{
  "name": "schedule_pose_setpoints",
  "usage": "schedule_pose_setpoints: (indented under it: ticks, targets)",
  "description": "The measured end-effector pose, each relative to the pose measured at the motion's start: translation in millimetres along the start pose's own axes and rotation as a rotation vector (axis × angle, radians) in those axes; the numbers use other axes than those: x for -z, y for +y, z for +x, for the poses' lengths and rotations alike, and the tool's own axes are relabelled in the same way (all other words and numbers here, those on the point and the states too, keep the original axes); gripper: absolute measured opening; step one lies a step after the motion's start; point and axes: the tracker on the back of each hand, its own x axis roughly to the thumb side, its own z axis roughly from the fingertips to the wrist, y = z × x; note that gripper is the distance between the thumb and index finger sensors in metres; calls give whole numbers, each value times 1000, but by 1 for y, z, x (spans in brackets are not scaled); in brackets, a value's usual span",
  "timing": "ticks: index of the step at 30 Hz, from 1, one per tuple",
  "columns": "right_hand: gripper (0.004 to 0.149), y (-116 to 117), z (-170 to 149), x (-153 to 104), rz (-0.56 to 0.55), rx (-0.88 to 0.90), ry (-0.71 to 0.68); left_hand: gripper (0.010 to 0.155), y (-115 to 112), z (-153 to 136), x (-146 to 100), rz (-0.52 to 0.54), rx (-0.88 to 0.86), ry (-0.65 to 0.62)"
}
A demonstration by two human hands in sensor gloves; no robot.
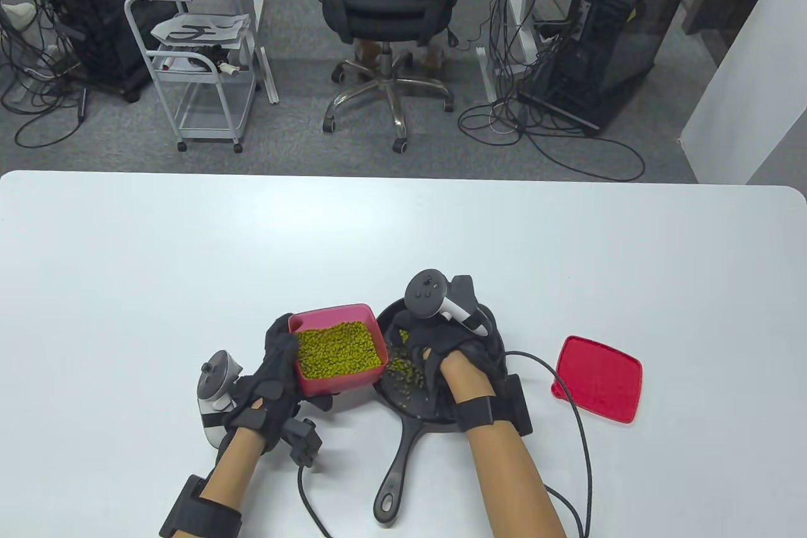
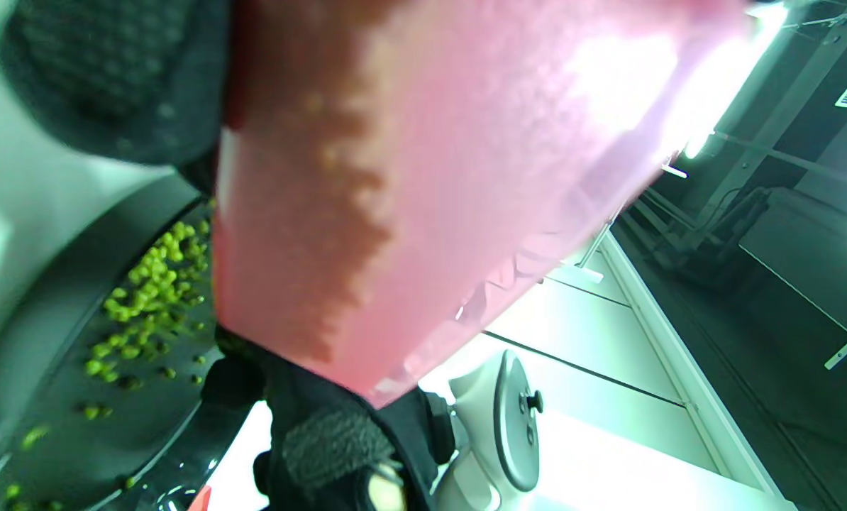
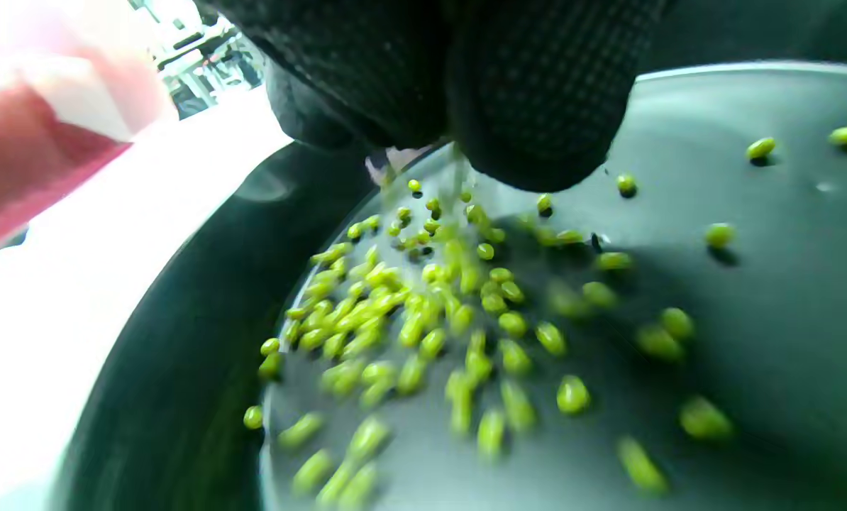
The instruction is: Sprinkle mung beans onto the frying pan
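A black cast-iron frying pan (image 1: 410,415) lies near the table's front edge, its handle (image 1: 394,475) pointing toward me. My left hand (image 1: 284,361) grips a pink container (image 1: 337,315) of green mung beans (image 1: 340,349) and holds it at the pan's left rim. My right hand (image 1: 429,361) hovers over the pan, palm down. In the right wrist view its fingertips (image 3: 537,99) are bunched together just above the pan floor (image 3: 785,319), and blurred beans (image 3: 409,319) drop and scatter below them. The left wrist view shows the container's underside (image 2: 452,177) and beans in the pan (image 2: 147,298).
A red lid (image 1: 599,386) lies flat to the right of the pan. Black glove cables (image 1: 580,431) trail across the table between the pan and the lid. An office chair (image 1: 384,8) and a cart (image 1: 202,58) stand beyond the far edge.
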Motion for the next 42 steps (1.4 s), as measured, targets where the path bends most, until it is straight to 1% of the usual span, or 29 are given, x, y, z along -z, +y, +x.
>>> schedule_pose_setpoints:
  ticks: [2, 5, 9, 11, 15, 19, 20, 23, 26, 33, 34, 35, 39, 42]
  targets:
    - [36, -4, 0, 6, -24, 7, 2, 84, 1, 0, 0, 2, -5, -2]
    - [36, -12, -5, 14, -49, -8, 44, 84, 1, 1, 1, 0, -5, -4]
    - [36, -24, -20, 16, -69, -67, 104, 84, 2, 2, 1, 1, -7, -2]
    - [36, -28, -28, 13, -65, -78, 129, 84, 2, 3, 1, 2, -5, -3]
    - [36, -34, -44, -2, -40, -115, 158, 84, 3, 3, 2, 2, -8, -6]
    - [36, -34, -52, -24, -2, -117, 144, 84, 4, 3, 2, -2, -1, -7]
    - [36, -33, -52, -27, 2, -112, 139, 84, 4, 3, 2, -2, 0, -8]
    - [36, -27, -48, -38, 61, -72, 117, 84, 4, 3, 3, -5, 4, -13]
    - [36, -20, -39, -40, 83, -48, 83, 84, 4, 2, 2, -6, 9, -15]
    - [40, -10, -20, -29, 82, -38, 44, 84, 5, 1, 1, -15, 14, -15]
    - [42, -10, -18, -26, 81, -30, 38, 84, 5, 1, 1, -15, 11, -15]
    - [48, -11, -18, -24, 83, -23, 31, 84, 5, 1, 1, -14, 9, -14]
    - [57, -13, -19, -19, 76, 45, 25, 84, 5, 0, 2, -14, 10, -7]
    - [58, -16, -21, -19, 96, 93, 32, 84, 5, 0, 2, -13, 12, -5]
